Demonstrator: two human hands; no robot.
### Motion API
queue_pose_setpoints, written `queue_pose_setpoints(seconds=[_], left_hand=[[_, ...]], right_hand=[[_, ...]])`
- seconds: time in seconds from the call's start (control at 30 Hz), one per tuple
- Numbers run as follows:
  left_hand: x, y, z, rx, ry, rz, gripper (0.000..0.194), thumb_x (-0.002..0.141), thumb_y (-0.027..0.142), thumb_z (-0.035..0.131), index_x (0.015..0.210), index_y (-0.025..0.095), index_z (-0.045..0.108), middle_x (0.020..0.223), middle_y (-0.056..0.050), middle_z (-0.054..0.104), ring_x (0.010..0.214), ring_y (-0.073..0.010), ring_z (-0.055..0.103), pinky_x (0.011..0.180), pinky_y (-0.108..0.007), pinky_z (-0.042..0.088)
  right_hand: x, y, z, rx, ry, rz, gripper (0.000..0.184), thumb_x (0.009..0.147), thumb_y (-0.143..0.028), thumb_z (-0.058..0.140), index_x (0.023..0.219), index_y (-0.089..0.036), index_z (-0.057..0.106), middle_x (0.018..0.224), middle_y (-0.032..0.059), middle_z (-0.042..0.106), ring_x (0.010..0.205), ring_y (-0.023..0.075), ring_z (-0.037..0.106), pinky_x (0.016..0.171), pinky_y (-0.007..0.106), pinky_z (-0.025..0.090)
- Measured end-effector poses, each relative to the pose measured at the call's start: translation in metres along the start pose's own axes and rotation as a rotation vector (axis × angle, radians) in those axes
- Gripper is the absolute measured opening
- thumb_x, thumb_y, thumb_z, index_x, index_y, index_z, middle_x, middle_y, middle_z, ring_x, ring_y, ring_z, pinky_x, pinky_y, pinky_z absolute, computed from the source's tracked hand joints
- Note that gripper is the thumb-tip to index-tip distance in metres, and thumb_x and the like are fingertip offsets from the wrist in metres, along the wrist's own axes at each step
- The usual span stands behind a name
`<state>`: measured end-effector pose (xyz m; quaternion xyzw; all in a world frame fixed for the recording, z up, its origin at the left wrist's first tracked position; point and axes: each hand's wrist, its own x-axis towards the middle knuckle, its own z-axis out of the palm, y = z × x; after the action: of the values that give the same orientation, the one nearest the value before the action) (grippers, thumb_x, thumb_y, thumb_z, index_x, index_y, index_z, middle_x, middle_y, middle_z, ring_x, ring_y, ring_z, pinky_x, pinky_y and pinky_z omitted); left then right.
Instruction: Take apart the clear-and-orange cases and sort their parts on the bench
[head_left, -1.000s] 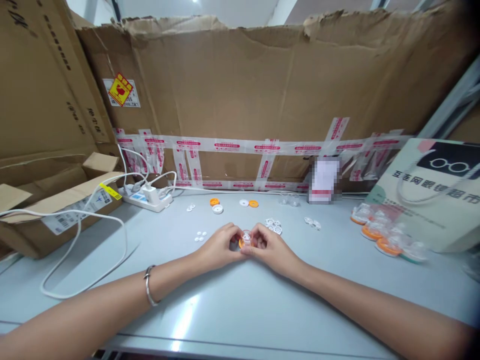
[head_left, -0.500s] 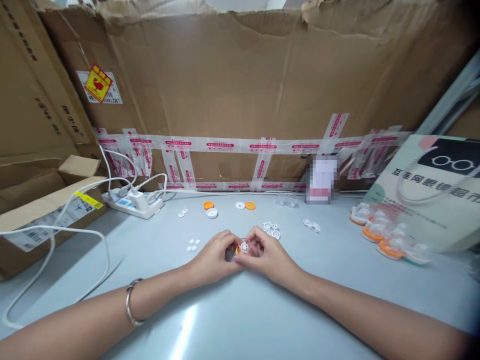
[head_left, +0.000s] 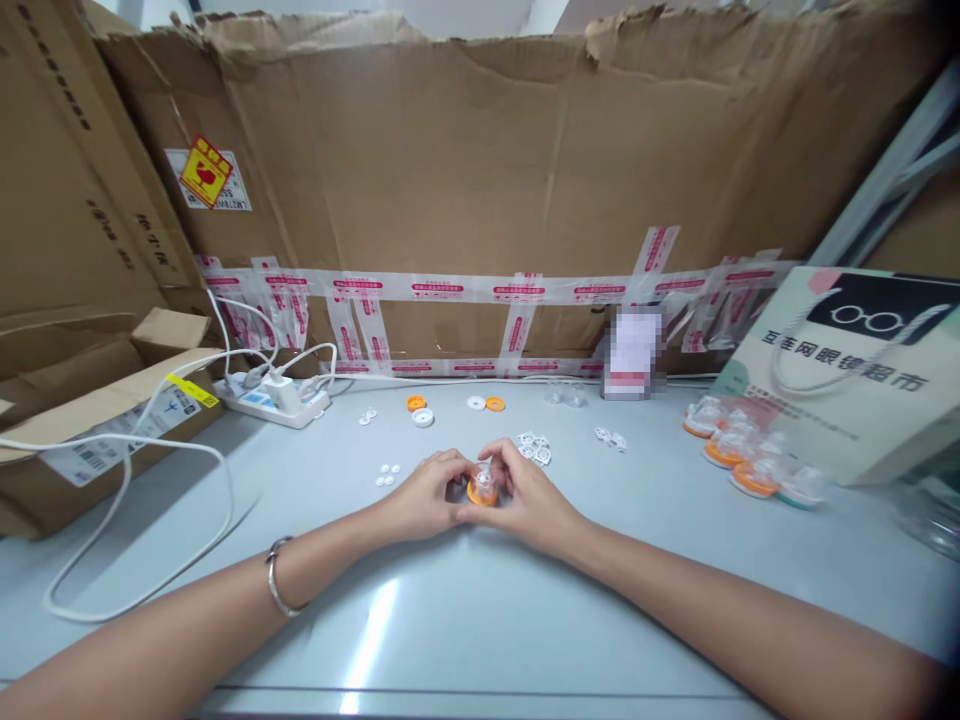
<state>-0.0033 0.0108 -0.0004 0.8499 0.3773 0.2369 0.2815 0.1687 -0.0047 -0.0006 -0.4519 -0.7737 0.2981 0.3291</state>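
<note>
Near the middle of the grey table [head_left: 622,625], the left hand [head_left: 429,494] and right hand [head_left: 531,502] curl part-closed around a clear-domed orange piece [head_left: 484,481], both gripping it. Probably light, stiff, slick and brittle, it seems best held by its orange rim [head_left: 481,500].

Clear plastic domed piece with round orange base [head_left: 483,486]: tilted half a second ago, now upright, orange rim beneath dome. Right hand [head_left: 531,498]: thumb and forefinger now spread wider, leaving more of the piece exposed.
</note>
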Motion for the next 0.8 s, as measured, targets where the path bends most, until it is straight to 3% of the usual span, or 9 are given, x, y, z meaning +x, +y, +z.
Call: queue_pose_setpoints(seconds=[0.13,0.33,0.43,0.53,0.67,0.8], left_hand=[[-0.003,0.003,0.000,-0.006,-0.007,0.001,0.024,0.068,0.037,0.066,0.083,0.018,0.060,0.082,-0.001,0.053,0.077,-0.0147,0.049,0.070,-0.023,0.038],[-0.005,0.004,0.000,-0.025,0.010,0.006,0.025,0.067,0.038,0.066,0.080,0.017,0.060,0.082,-0.001,0.053,0.079,-0.0144,0.049,0.072,-0.022,0.039],[-0.006,0.003,0.002,0.011,0.018,0.011,0.026,0.067,0.038,0.065,0.082,0.017,0.060,0.082,-0.002,0.053,0.076,-0.0148,0.050,0.069,-0.023,0.039],[-0.006,0.004,0.003,0.022,0.025,-0.020,0.026,0.065,0.038,0.067,0.079,0.017,0.060,0.081,-0.002,0.054,0.076,-0.0153,0.050,0.069,-0.024,0.040],[-0.006,0.006,0.002,-0.006,0.007,-0.019,0.023,0.066,0.036,0.067,0.076,0.017,0.060,0.081,-0.001,0.055,0.077,-0.0150,0.051,0.072,-0.024,0.040],[-0.006,0.006,0.000,-0.015,-0.012,0.017,0.022,0.069,0.036,0.065,0.082,0.018,0.061,0.082,-0.001,0.054,0.077,-0.0146,0.051,0.070,-0.024,0.040]], right_hand=[[0.000,0.000,-0.007,-0.051,-0.020,0.020,0.047,0.064,-0.045,0.065,0.096,-0.022,0.040,0.072,-0.0050,0.041,0.062,0.0108,0.040,0.057,0.023,0.033],[-0.006,-0.003,-0.028,-0.032,-0.204,0.001,0.050,0.068,-0.044,0.063,0.106,-0.021,0.039,0.086,0.0000,0.047,0.067,0.0110,0.044,0.061,0.024,0.038],[-0.005,-0.009,-0.022,-0.089,-0.151,0.024,0.050,0.061,-0.045,0.068,0.098,-0.022,0.042,0.080,-0.0017,0.050,0.064,0.0112,0.044,0.056,0.023,0.035],[-0.001,-0.014,-0.011,-0.162,-0.087,0.009,0.034,0.068,-0.043,0.062,0.086,-0.022,0.043,0.061,-0.0067,0.047,0.055,0.0102,0.042,0.052,0.022,0.030],[0.002,-0.017,-0.011,-0.205,-0.112,-0.113,0.018,0.076,-0.035,0.056,0.083,-0.021,0.048,0.062,-0.0051,0.050,0.056,0.0100,0.045,0.054,0.022,0.031],[0.001,-0.022,-0.026,-0.311,-0.221,-0.350,0.012,0.081,-0.025,0.049,0.092,-0.019,0.052,0.080,0.0017,0.056,0.074,0.0139,0.050,0.068,0.026,0.038]])
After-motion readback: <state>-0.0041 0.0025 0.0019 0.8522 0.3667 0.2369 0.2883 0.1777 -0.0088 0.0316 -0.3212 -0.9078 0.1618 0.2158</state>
